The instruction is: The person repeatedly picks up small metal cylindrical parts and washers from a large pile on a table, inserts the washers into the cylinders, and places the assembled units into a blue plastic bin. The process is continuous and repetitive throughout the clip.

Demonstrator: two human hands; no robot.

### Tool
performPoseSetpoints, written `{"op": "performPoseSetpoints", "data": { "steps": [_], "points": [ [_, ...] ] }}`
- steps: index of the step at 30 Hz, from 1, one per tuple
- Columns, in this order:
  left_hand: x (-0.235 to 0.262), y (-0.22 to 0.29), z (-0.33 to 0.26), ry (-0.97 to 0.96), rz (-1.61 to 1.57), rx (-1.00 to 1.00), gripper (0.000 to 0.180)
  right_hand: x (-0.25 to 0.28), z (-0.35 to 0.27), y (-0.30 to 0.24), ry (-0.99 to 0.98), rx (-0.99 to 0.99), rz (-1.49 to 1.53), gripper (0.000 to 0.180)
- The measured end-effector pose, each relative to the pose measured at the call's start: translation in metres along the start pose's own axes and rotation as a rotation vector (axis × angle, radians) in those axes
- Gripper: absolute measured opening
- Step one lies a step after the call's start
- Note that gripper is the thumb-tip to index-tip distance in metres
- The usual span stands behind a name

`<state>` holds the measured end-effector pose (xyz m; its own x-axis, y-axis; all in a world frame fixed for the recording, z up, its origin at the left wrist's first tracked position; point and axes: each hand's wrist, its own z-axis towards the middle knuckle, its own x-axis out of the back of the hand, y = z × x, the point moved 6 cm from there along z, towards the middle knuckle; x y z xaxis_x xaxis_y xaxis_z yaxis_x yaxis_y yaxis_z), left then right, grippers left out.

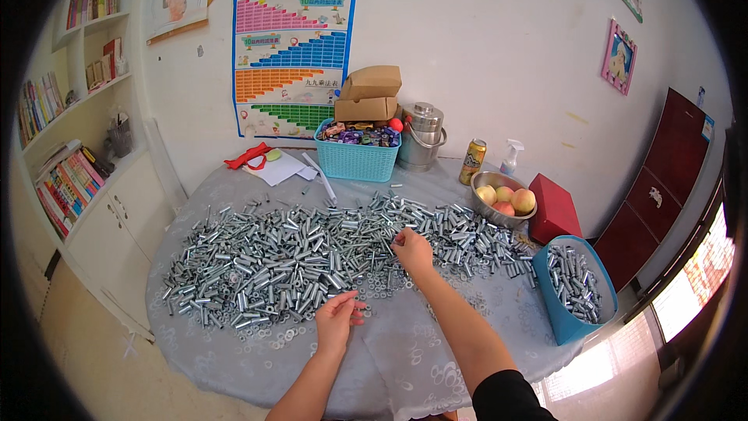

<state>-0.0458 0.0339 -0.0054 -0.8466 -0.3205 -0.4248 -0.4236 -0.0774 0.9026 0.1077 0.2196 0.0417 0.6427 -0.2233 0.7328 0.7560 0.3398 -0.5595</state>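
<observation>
A wide heap of silvery metal parts covers the middle of the table: tube-like sleeves, long thin bolts and flat washers along its near edge. My right hand reaches into the right part of the heap, its fingertips pinched together among the bolts. What sits between those fingers is too small to make out. Lower and to the left, my left hand hovers at the near edge of the heap, beside some washers. Its fingers are loosely bent and apart, and nothing shows in them.
A blue bin of metal sleeves stands at the right table edge. Behind the heap are a steel bowl of fruit, a red box, a can, a spray bottle, a steel pot and a turquoise basket.
</observation>
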Motion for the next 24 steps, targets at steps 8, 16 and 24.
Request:
{"op": "performPoseSetpoints", "data": {
  "steps": [8,16,24],
  "points": [
    [-0.002,-0.003,-0.003,-0.041,0.007,0.022,0.018,0.037,-0.032,0.020,0.000,-0.168,0.311,0.025],
    [-0.019,0.001,-0.008,-0.129,0.078,-0.024,0.022,0.043,-0.107,0.011,-0.321,-0.176,0.859,0.021],
    [-0.021,0.002,-0.010,-0.219,0.133,-0.073,0.016,0.042,-0.136,-0.010,-0.327,-0.026,0.761,0.020]
  ]
}}
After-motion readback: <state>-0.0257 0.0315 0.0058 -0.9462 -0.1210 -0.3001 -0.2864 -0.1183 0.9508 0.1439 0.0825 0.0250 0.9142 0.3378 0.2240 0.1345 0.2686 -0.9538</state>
